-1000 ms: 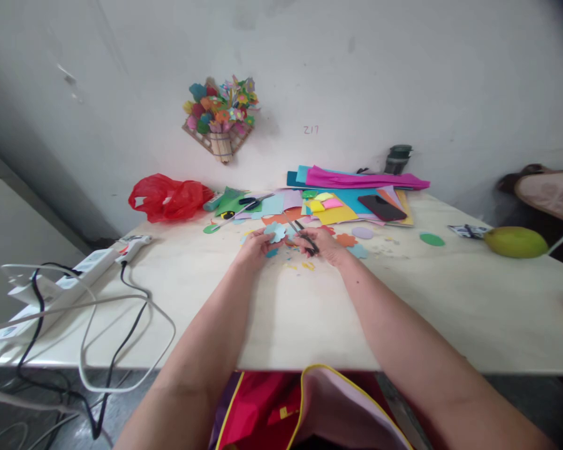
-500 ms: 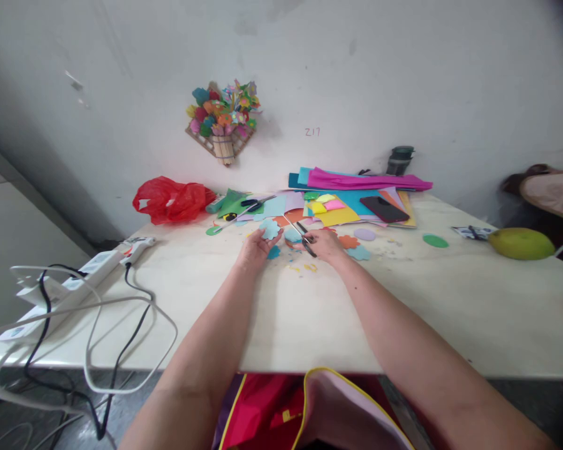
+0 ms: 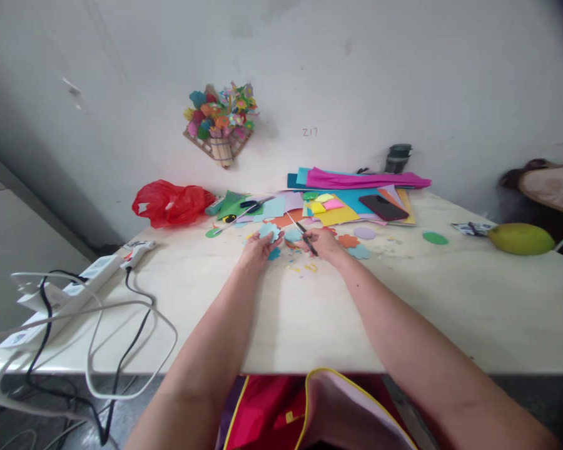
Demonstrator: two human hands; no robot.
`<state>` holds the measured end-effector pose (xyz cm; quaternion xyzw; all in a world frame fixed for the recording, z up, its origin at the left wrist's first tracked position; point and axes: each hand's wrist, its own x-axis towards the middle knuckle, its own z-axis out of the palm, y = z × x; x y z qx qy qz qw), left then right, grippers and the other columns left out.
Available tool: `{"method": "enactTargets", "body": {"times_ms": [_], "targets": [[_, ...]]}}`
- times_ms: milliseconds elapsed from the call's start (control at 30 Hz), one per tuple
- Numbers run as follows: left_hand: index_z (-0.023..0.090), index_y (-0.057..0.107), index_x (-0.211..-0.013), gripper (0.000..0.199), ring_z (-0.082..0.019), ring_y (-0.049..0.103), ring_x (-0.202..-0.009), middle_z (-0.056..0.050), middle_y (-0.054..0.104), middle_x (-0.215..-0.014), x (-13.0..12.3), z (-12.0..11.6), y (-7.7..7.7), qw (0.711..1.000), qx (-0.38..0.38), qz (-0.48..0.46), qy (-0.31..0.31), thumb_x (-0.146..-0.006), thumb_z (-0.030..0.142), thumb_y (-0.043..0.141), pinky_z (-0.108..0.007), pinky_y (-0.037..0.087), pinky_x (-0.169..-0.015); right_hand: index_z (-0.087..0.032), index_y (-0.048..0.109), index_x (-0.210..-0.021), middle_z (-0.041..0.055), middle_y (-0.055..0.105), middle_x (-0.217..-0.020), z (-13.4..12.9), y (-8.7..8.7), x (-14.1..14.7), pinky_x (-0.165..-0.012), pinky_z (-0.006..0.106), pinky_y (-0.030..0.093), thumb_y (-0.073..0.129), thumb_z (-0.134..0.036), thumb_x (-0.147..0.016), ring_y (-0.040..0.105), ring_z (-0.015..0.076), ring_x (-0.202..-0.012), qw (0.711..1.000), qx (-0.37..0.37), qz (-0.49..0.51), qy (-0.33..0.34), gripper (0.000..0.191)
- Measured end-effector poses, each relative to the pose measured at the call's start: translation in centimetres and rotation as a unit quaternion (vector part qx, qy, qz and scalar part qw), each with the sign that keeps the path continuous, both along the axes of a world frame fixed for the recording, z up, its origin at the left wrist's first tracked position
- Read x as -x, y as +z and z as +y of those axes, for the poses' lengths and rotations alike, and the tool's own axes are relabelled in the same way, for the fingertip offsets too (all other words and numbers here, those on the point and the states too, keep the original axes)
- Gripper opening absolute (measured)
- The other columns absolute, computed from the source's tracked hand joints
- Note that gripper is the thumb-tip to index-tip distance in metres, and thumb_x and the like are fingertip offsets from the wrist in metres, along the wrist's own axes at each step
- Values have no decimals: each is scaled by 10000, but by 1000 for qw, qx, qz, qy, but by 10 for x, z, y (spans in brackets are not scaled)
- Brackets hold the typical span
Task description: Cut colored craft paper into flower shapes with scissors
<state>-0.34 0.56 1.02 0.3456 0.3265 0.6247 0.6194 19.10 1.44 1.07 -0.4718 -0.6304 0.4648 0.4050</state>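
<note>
Between the fingers of my left hand (image 3: 258, 248) is a light blue paper flower (image 3: 269, 232) with a scalloped edge. My right hand (image 3: 326, 242) grips a pair of scissors (image 3: 308, 240) by the handles, blades pointing away and to the left, apart from the held flower. Under and between the hands lie a darker blue piece (image 3: 274, 254), another light blue cutout (image 3: 293, 235) and small yellow scraps (image 3: 310, 268). Just right of my right hand rest an orange flower cutout (image 3: 348, 241), a light blue flower cutout (image 3: 359, 251) and a lilac oval (image 3: 365, 233).
Coloured sheets (image 3: 342, 215) with a phone (image 3: 383, 208) on them lie at the back. A second pair of scissors (image 3: 251, 205) and a red plastic bag (image 3: 171, 203) are at back left. A power strip (image 3: 82, 284) with looping cables occupies the left; a green-yellow fruit (image 3: 520, 239) sits right.
The scissor blades look closer together now and the scissors have turned slightly in my right hand. My left hand still holds the light blue flower, nearly in the same place.
</note>
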Motion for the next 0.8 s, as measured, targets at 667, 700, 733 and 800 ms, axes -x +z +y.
{"method": "enactTargets", "body": {"times_ms": [667, 700, 733, 800], "targets": [[134, 634, -873, 293, -164, 725, -791, -41, 715, -826, -1, 2, 1, 998, 11, 12, 66, -647, 26, 787, -209, 566, -680, -120, 650, -751, -31, 555, -477, -25, 20, 2, -330, 155, 318, 780, -231, -745, 442, 47, -352, 991, 107, 32, 67, 171], [133, 634, -867, 289, -164, 724, -781, -43, 716, -822, 0, 2, 1, 997, 14, 11, 69, -644, 29, 786, -208, 567, -666, -116, 655, -753, -32, 551, -473, -25, 20, 2, -332, 156, 321, 777, -227, -748, 435, 46, -346, 991, 110, 30, 70, 164], [131, 633, -855, 278, -166, 723, -766, -45, 715, -813, 0, 2, 1, 997, 18, 8, 72, -644, 32, 785, -211, 569, -655, -114, 657, -752, -34, 547, -470, -25, 20, 2, -333, 157, 323, 772, -222, -751, 432, 45, -342, 991, 112, 29, 71, 158], [129, 628, -829, 254, -174, 723, -743, -49, 711, -797, 1, 3, 0, 997, 26, 3, 76, -648, 41, 783, -226, 575, -649, -113, 650, -740, -34, 546, -466, -24, 19, 1, -331, 161, 324, 765, -219, -755, 432, 48, -336, 991, 107, 29, 73, 158]]}}
